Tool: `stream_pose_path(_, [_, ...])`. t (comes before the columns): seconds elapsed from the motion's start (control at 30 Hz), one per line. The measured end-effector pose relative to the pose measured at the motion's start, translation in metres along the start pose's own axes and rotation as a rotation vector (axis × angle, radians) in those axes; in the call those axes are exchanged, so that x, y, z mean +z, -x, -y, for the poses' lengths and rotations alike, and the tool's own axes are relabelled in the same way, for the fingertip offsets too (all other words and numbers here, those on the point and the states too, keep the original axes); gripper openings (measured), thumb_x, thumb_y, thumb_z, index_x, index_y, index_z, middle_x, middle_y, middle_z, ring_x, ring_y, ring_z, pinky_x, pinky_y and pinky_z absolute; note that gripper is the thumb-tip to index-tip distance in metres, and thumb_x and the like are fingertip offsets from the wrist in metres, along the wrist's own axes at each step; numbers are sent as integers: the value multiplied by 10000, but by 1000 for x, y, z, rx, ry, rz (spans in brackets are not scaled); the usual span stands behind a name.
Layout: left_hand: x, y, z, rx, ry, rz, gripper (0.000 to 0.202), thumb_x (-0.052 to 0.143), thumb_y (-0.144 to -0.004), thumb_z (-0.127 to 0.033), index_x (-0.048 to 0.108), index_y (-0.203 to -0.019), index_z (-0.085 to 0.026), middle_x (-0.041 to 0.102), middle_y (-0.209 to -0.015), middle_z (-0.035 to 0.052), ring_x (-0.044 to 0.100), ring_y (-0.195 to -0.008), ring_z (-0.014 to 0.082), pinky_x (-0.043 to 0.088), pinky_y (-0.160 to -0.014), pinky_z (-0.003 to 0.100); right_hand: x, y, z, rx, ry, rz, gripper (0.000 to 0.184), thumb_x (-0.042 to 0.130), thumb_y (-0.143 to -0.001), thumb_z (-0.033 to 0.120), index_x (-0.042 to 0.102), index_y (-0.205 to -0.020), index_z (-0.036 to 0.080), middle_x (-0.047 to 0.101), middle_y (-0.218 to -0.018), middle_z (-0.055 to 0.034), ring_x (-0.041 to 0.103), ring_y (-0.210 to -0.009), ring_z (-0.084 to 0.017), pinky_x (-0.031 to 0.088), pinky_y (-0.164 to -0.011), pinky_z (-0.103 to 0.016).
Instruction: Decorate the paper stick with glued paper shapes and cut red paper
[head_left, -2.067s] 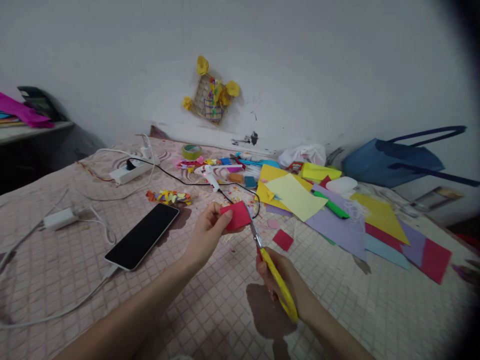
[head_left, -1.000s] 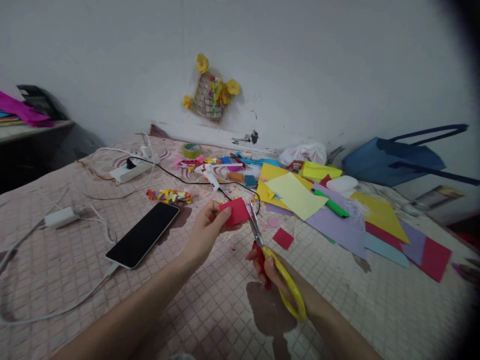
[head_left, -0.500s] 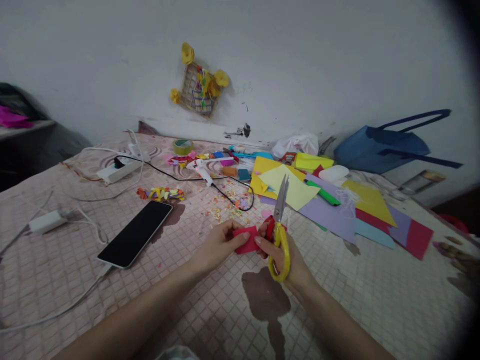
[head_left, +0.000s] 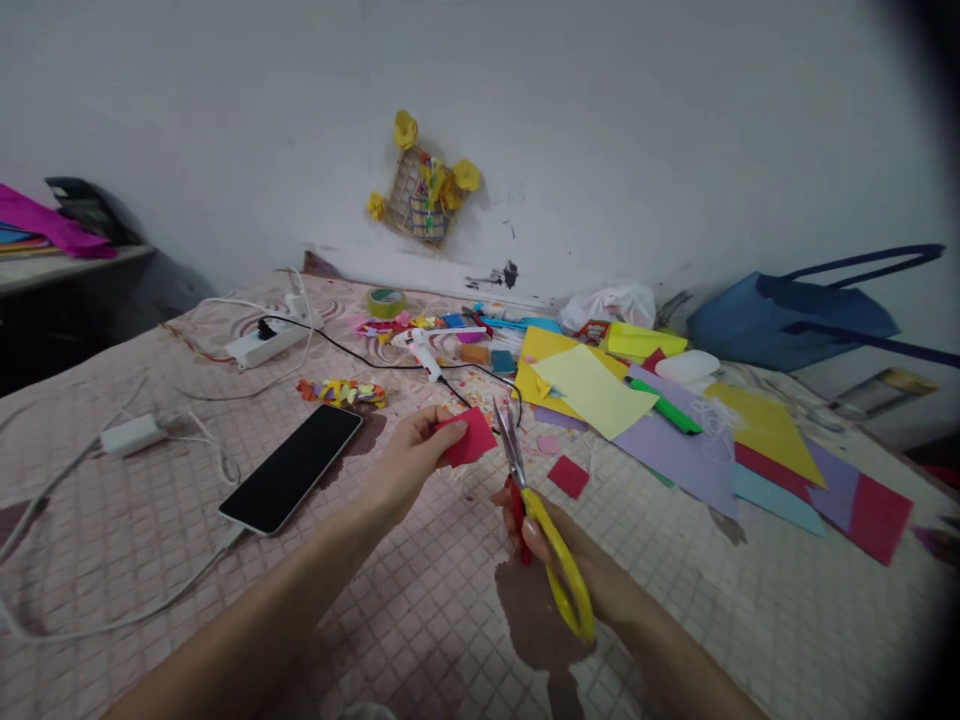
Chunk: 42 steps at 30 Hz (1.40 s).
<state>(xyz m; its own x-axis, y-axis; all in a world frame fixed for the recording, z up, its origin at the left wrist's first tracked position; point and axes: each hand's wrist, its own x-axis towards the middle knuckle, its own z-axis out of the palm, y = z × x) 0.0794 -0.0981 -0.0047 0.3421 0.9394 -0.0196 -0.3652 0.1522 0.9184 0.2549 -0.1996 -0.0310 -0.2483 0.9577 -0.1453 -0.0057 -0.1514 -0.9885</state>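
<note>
Pinched between the thumb and fingers of my left hand (head_left: 416, 455) is a small red paper piece (head_left: 474, 438). My right hand (head_left: 559, 540) grips a pair of scissors (head_left: 517, 450) with one yellow and one red handle. The blades are slightly apart and point up, just right of the red paper. Another red paper square (head_left: 568, 477) lies on the table to the right of the blades. A pink paper disc (head_left: 548, 443) lies just beyond that square.
A glue gun (head_left: 421, 352) with a black cord lies ahead, among paper scraps. Coloured paper sheets (head_left: 675, 460) and a green marker (head_left: 667, 405) spread to the right. At left are a phone (head_left: 294, 468) on a cable and a power strip (head_left: 266, 343). A blue bag (head_left: 787, 320) stands far right.
My hands have moved apart; the left has lifted the red paper up and left. The scissors in my right hand have swung open slightly. A red square now shows on the table.
</note>
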Motion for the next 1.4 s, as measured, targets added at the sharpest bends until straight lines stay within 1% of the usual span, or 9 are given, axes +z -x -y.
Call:
stream_pose_path(0.1, [0,0,-3,-12,11,-13,249,691,-698,-300,505,-652,-141,528,-592,-39,484,-539,59,439,-579,199,3,1,1,20,39,-11,394,497,-813,560,537,-1006,219,480,-782,1,443,-641,-120,411,-612,-263])
stream_pose_path(0.17, [1,1,-5,-36,30,-16,261,700,-685,-305,497,-649,-144,540,-596,-38,502,-546,66,478,-624,235,4,0,0,23,85,-26,434,466,-808,599,540,-995,215,466,-721,12,419,-592,-114,396,-570,-256])
stream_pose_path(0.27, [1,1,-7,-54,61,-3,264,707,-677,-307,497,-656,-150,562,-620,-32,531,-565,79,514,-682,293,3,-1,-2,3,192,-39,456,431,-816,616,538,-986,207,444,-672,25,393,-552,-107,375,-542,-251])
stream_pose_path(0.33, [0,1,-8,-50,70,8,253,702,-685,-308,505,-667,-151,565,-626,-33,538,-571,80,523,-703,308,3,-1,-1,-3,272,-48,458,400,-833,612,532,-984,200,437,-666,26,391,-546,-106,371,-539,-253])
stream_pose_path(0.47, [-1,0,-8,-46,76,20,248,702,-689,-298,507,-674,-145,566,-620,-36,543,-573,74,528,-700,293,2,1,2,10,390,-66,478,370,-842,617,515,-1000,189,437,-685,20,411,-574,-112,378,-561,-261])
stream_pose_path(0.7, [-1,-1,-6,-52,43,-5,260,713,-668,-300,508,-686,-140,571,-615,-42,554,-579,71,512,-662,248,5,-1,7,37,415,-64,580,345,-801,687,498,-1013,170,430,-692,19,397,-579,-115,373,-548,-258])
stream_pose_path(0.97, [-1,0,-7,-55,47,3,250,709,-671,-296,510,-684,-145,571,-633,-44,553,-602,74,510,-675,255,5,1,8,17,441,-69,497,362,-837,625,500,-998,175,450,-705,13,417,-584,-113,378,-561,-259])
stream_pose_path(1.2, [-1,-1,-6,-51,34,-1,243,703,-676,-295,513,-681,-142,569,-634,-41,551,-605,71,502,-674,244,8,-2,11,22,428,-75,577,339,-791,699,488,-946,164,411,-656,31,385,-539,-104,365,-513,-251])
stream_pose_path(1.4, [-2,-1,-6,-51,45,-9,249,711,-664,-290,511,-679,-143,564,-624,-45,550,-592,72,510,-665,249,9,0,12,15,470,-95,541,339,-815,664,500,-956,167,445,-679,19,403,-551,-106,386,-515,-250])
